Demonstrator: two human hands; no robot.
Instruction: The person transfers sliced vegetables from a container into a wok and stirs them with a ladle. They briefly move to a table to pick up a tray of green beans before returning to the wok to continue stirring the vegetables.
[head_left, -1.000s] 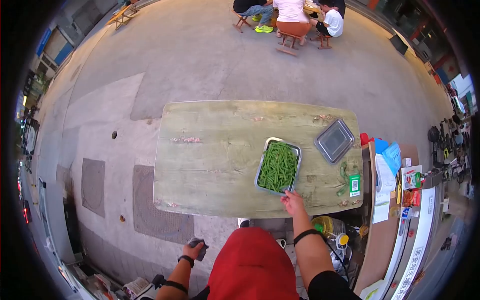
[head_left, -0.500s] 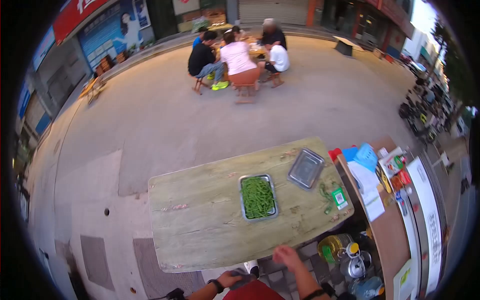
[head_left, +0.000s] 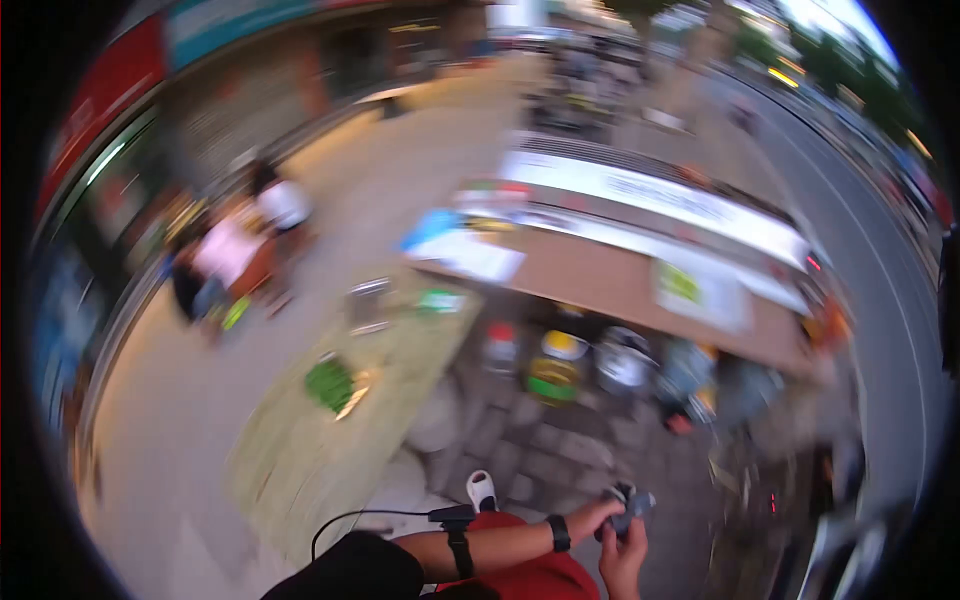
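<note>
My left hand (head_left: 594,520), with a dark band at its wrist, grips a small dark grey thing (head_left: 628,506) whose kind I cannot make out. My right hand (head_left: 624,562) is closed on the same thing from below, its fingers partly hidden. Both hands are together over the paved ground, in front of my red clothing (head_left: 535,570). To the left, a greenish table (head_left: 290,450) carries a metal tray with green beans (head_left: 328,384). Farther along it lie a clear lidded container (head_left: 369,305) and a green card (head_left: 440,301).
A brown counter (head_left: 590,275) with papers (head_left: 480,258) stands ahead. Beneath it are a yellow-capped oil bottle (head_left: 556,368), a metal kettle (head_left: 626,360) and a large clear bottle (head_left: 686,372). Seated people (head_left: 235,250) are at the far left; a road (head_left: 850,220) runs along the right.
My view has swung right, from the table towards the counter and road, and is blurred. My hands, apart before, have come together; my right hand now also holds the grey thing.
</note>
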